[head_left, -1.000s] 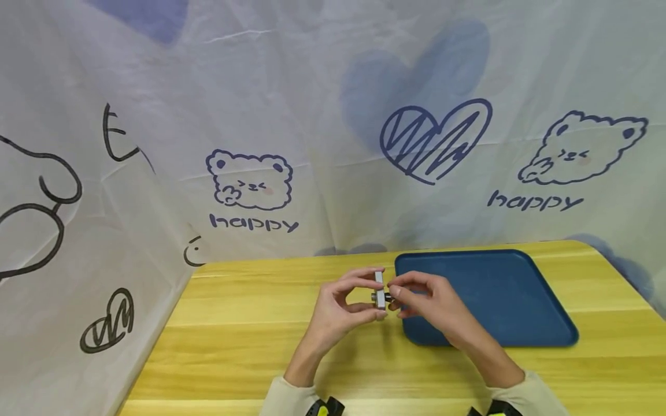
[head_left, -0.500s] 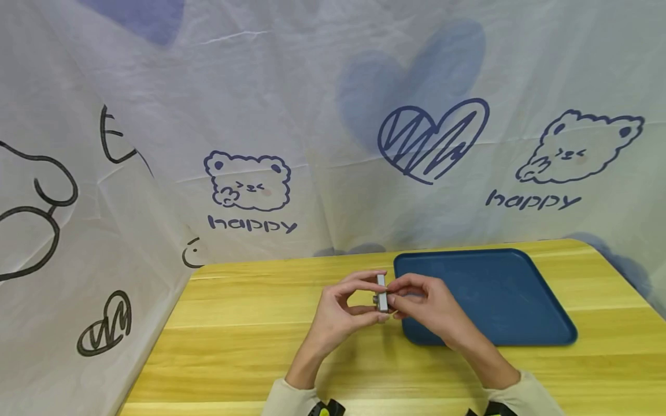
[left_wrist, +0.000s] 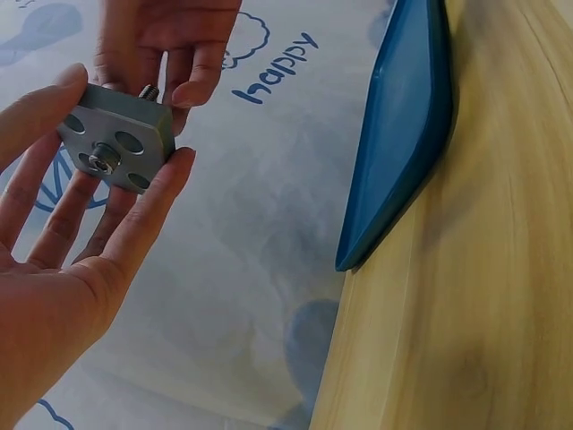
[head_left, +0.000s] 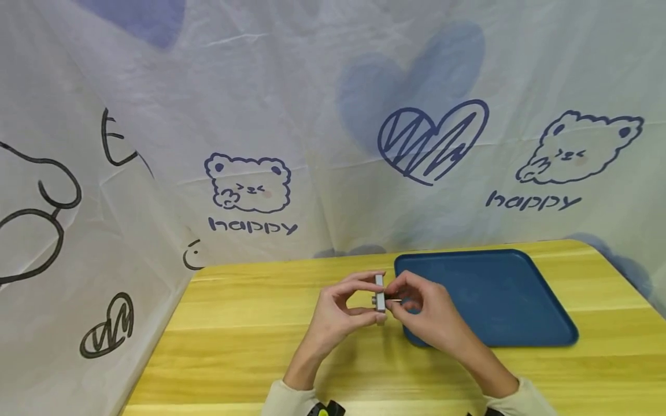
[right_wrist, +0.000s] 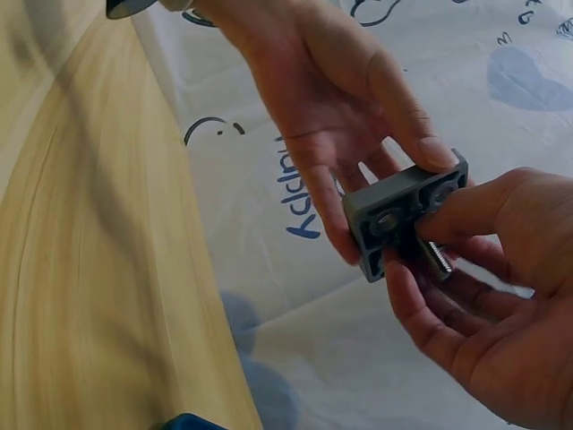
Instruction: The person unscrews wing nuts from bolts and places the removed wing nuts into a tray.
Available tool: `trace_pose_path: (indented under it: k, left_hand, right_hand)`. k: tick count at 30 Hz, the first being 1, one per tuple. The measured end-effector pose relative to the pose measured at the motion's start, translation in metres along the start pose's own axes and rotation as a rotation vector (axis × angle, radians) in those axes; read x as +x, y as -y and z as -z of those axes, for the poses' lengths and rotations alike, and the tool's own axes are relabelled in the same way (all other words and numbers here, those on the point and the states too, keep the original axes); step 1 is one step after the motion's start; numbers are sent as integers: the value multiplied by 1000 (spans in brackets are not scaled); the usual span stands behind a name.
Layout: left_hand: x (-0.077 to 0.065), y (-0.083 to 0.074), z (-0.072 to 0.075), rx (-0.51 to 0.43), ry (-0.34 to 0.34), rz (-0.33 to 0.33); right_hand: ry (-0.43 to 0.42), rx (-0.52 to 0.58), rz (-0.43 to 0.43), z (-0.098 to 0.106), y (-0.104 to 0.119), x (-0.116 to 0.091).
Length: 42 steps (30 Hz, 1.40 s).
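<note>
My left hand [head_left: 335, 315] grips a small grey square block [head_left: 380, 294] by its edges, above the table. Several round holes show on the block's face in the left wrist view, and a bolt's round metal head [left_wrist: 104, 159] sits in the middle. Out of the other side sticks the bolt's threaded shank [right_wrist: 436, 260]. My right hand [head_left: 432, 309] has thumb and forefinger pinched around the shank, right against the block. The fingers hide the shank's base, and I cannot tell whether a nut is between them.
A blue tray [head_left: 494, 300] lies on the wooden table [head_left: 234, 335], right of and partly behind my right hand. White cloth [head_left: 322, 115] with drawn bears and hearts hangs behind the table and along its left side.
My right fingers closed in on the block, then shifted around the bolt; its shank now shows between thumb and fingers. The left hand and block have barely moved.
</note>
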<state>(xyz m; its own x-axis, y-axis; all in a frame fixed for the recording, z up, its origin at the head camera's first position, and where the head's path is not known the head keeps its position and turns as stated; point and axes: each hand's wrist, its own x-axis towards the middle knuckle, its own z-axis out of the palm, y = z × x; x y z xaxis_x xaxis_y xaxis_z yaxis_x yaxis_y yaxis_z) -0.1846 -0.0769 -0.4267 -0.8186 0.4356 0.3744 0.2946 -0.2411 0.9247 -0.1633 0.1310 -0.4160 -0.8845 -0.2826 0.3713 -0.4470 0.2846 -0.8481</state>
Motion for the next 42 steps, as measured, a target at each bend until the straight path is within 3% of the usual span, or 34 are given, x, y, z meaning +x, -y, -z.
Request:
trace_pose_path:
  k: [6,11,14,19,27,29,31,34,36,39,42]
  left_hand:
    - [0,-1,2,-9,-6,5]
    - [0,0,3,-34,-3,3]
    - [0,2,4,-29,-5,-8]
    - [1,1,6,-15,-18,-1]
    - [3,0,8,-17,-29,11]
    - [4,0,9,-29,-30,8]
    - [4,0,8,-37,-28,7]
    - [4,0,6,-49,-15,6]
    - [4,1,4,-43,1,3]
    - [4,3,1,-31,20,0]
    - [4,4,0,-20,25,-2]
  right_hand:
    - [-34,-123,256,-2,-4,0]
    - [-36,-296,436,-2,-7,1]
    - [-31,-364,485,-2,-9,2]
    - [-26,-375,507,-3,-9,3]
    - [-60,-241,383,-1,-4,3]
    - [-75,-160,295,1,-4,3]
    - [-75,-60,147,4,-4,2]
    - [-28,109,-90,9,-3,2]
    - [24,193,-204,12,-3,2]
    - [90,272,-284,14,-4,3]
    - [109,289,-305,14,-6,4]
